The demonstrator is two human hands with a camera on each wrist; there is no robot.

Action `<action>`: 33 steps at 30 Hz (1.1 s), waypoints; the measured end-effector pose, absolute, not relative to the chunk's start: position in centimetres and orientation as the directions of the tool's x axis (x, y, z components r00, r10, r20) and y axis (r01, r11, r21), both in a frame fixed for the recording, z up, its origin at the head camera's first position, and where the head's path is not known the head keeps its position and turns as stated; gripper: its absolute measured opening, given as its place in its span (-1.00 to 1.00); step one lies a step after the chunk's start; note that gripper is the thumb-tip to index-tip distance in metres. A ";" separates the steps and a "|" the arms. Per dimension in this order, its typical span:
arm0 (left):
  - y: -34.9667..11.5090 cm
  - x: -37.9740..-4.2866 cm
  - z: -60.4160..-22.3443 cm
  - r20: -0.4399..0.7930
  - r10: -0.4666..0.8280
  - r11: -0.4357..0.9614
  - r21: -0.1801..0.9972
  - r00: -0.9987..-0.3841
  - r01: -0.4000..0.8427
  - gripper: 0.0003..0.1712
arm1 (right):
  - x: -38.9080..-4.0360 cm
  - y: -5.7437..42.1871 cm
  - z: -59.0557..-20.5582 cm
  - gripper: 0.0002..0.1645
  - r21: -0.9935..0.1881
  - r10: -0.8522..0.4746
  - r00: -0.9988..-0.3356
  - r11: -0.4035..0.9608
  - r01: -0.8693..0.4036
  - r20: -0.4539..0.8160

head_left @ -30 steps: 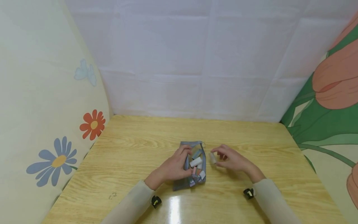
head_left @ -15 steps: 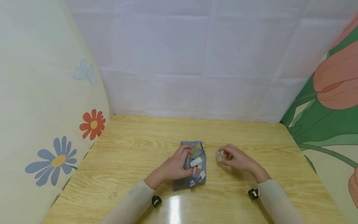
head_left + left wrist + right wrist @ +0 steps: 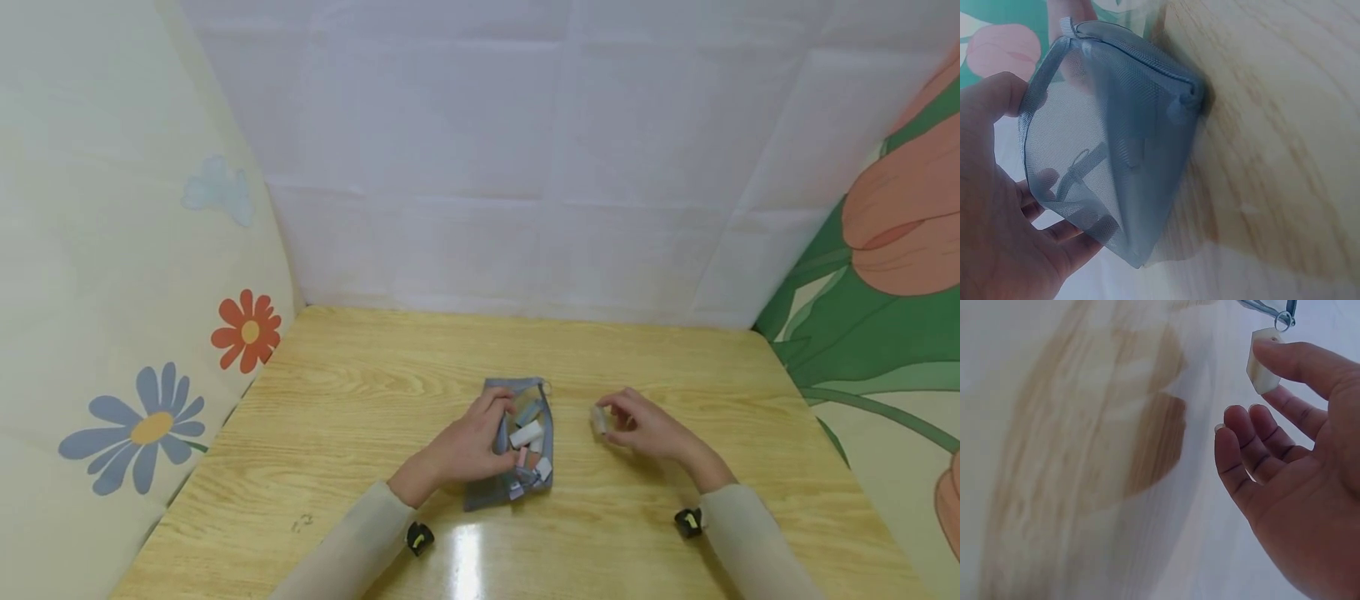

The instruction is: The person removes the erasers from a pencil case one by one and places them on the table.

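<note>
A blue-grey mesh zip pouch lies on the table, its mesh and zipped edge also showing in the left wrist view. My left hand grips the pouch along its left side, thumb and fingers spread around the edge. Through its opening show a white block, a pink piece, a blue-grey piece and other small items. To the right of the pouch, my right hand pinches a small off-white block between thumb and index finger; the other fingers stay loosely bent.
A metal ring hangs at the pouch's top right corner. The wood-grain table meets a white sheet at the back. Flower-printed cloths stand at left and right.
My right hand has moved rightward, away from the pouch, with the off-white block still pinched in it. The left hand and the pouch stay in place.
</note>
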State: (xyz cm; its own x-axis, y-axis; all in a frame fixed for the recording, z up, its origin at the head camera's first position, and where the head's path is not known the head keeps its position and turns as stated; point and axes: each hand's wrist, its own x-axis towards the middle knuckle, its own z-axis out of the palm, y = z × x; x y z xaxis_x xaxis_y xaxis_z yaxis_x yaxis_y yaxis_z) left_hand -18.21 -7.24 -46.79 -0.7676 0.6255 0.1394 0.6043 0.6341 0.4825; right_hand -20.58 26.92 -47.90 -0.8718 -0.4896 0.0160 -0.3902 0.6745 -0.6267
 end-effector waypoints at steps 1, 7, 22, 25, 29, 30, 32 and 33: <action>-7.2 -18.2 -46.7 0.138 0.625 0.633 0.486 -0.768 0.603 -0.27 | -20.6 27.0 -47.9 -0.43 -0.624 -0.486 -0.874 0.678 -0.387 0.014; -7.2 -18.1 -46.5 0.127 0.623 0.637 0.490 -0.772 0.595 -0.26 | -20.6 27.8 -48.3 -0.44 -0.621 -0.475 -0.880 0.684 -0.382 0.019; -7.3 -18.1 -46.7 0.136 0.622 0.636 0.487 -0.771 0.599 -0.26 | -21.4 28.8 -48.9 -0.41 -0.611 -0.471 -0.882 0.697 -0.375 0.004; -7.3 -18.1 -46.8 0.146 0.623 0.630 0.488 -0.768 0.604 -0.27 | -21.5 28.8 -48.9 -0.41 -0.606 -0.461 -0.887 0.708 -0.363 -0.007; -7.3 -18.1 -46.8 0.148 0.624 0.628 0.491 -0.768 0.604 -0.27 | -21.7 28.8 -48.8 -0.42 -0.589 -0.457 -0.889 0.721 -0.365 -0.009; -7.3 -18.1 -46.8 0.147 0.624 0.627 0.492 -0.768 0.604 -0.26 | -21.8 28.8 -48.8 -0.43 -0.585 -0.456 -0.890 0.725 -0.365 -0.009; -7.3 -18.1 -46.7 0.145 0.624 0.627 0.493 -0.768 0.603 -0.26 | -21.8 28.8 -48.8 -0.44 -0.575 -0.456 -0.890 0.731 -0.367 -0.012; -7.3 -18.1 -46.7 0.147 0.624 0.627 0.492 -0.767 0.605 -0.26 | -21.8 28.7 -48.7 -0.44 -0.571 -0.456 -0.890 0.735 -0.366 -0.016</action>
State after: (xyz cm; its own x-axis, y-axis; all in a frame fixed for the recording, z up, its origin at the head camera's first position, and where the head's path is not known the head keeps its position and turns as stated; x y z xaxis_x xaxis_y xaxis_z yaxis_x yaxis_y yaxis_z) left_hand -18.11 -7.31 -46.70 -0.7671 0.6244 0.1473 0.6045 0.6267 0.4917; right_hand -21.82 28.73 -48.74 -0.8899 -0.4559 -0.0158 -0.3664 0.7350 -0.5706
